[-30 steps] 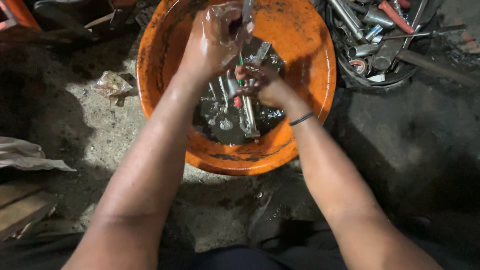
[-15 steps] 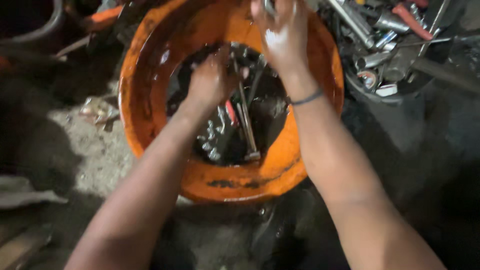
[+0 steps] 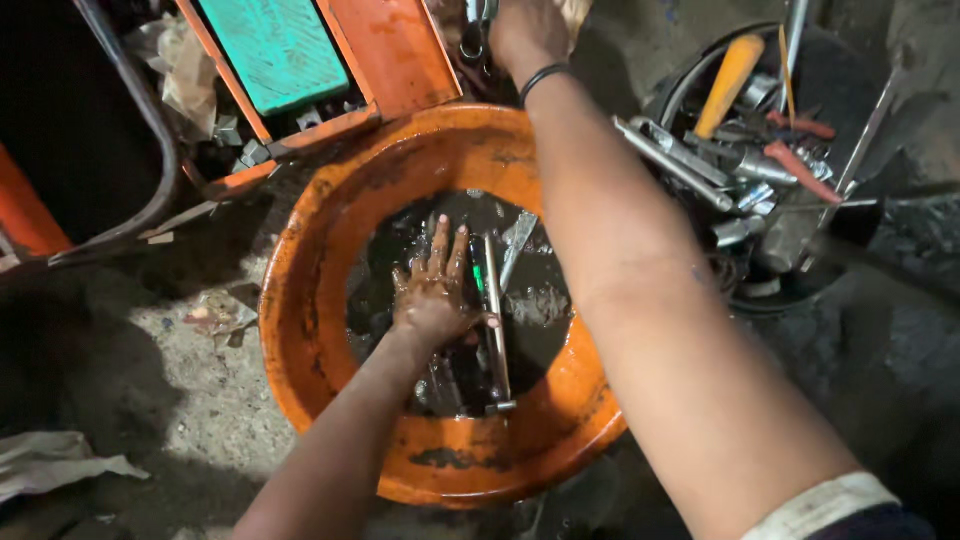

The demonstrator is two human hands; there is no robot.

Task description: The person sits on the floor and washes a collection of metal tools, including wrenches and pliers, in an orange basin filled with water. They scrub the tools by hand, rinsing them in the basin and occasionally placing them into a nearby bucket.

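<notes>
Orange basin (image 3: 330,330) at frame centre on dirty ground, holding dark oily liquid (image 3: 540,305) and loose metal tools. Left hand (image 3: 435,290) flat in the liquid, fingers spread wide, palm down, gripping nothing, resting just beside a long steel bar (image 3: 495,320) lying roughly 12-to-6 through the basin. Green-handled tool (image 3: 478,278) between thumb side of that hand and the bar, partly submerged. Flat metal piece (image 3: 517,245) at 1 o'clock from left hand, tilted, half in the liquid. Right hand (image 3: 530,30) reaching up past the basin rim to 12 o'clock of frame, closed around small metal pieces (image 3: 475,35) hanging from the grip at the top edge; exact kind too cut off to tell. Black band (image 3: 545,78) on right wrist, white-and-dark sleeve edge (image 3: 820,505) at 5 o'clock. Orange toolbox (image 3: 400,55) with teal tray (image 3: 280,50) open at 11 o'clock, touching or just behind the basin rim. Dark round tub (image 3: 860,215) at 2 o'clock, well clear of left hand, full of wrenches, sockets, a yellow-orange handle (image 3: 730,70) and red-handled tools (image 3: 795,170). Crumpled scrap (image 3: 215,315) on ground at 9 o'clock of basin; pale rag (image 3: 50,465) at 8 o'clock near frame edge.
</notes>
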